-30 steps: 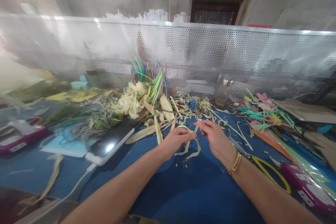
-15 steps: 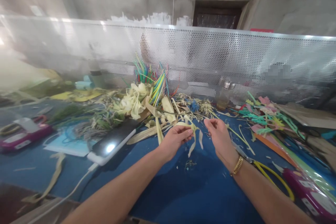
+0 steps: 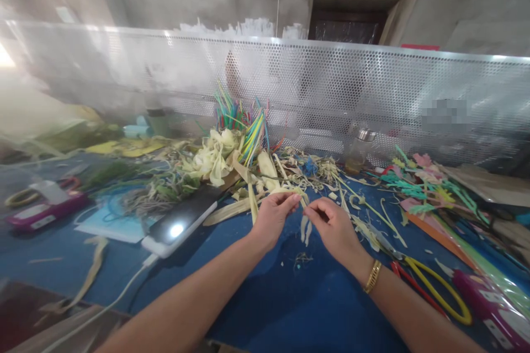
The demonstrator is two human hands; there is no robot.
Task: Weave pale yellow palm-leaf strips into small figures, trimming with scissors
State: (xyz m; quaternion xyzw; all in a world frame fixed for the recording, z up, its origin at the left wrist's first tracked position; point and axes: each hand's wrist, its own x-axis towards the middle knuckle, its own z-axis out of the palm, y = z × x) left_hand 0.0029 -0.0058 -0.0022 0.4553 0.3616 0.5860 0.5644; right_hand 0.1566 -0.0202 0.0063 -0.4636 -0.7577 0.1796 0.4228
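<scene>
My left hand (image 3: 273, 219) is closed in a pinch on a pale yellow-green husk piece, just above the blue table. Thin husk strips (image 3: 306, 231) dangle from it between my two hands. My right hand (image 3: 334, 226) is closed beside it, thumb and forefinger pinched at the top of the strips; its fingertips partly hide the grip. Scissors (image 3: 441, 291) with yellow and red handles lie by my right wrist. Beyond my hands is a heap of dried husks (image 3: 269, 171), with cream petal-like pieces (image 3: 213, 157) at its left.
A phone (image 3: 184, 226) on a white cable lies left, over a blue face mask (image 3: 107, 226). Purple devices (image 3: 49, 210) flank both sides. A glass jar (image 3: 358, 151), colourful stems (image 3: 248, 127) and pink-green craft pieces (image 3: 426, 182) stand before a perforated metal screen (image 3: 331, 77).
My right hand has moved left and its fingers have come to the hanging strips. My left hand stays nearly in place. More of the scissors shows, and the view has shifted slightly.
</scene>
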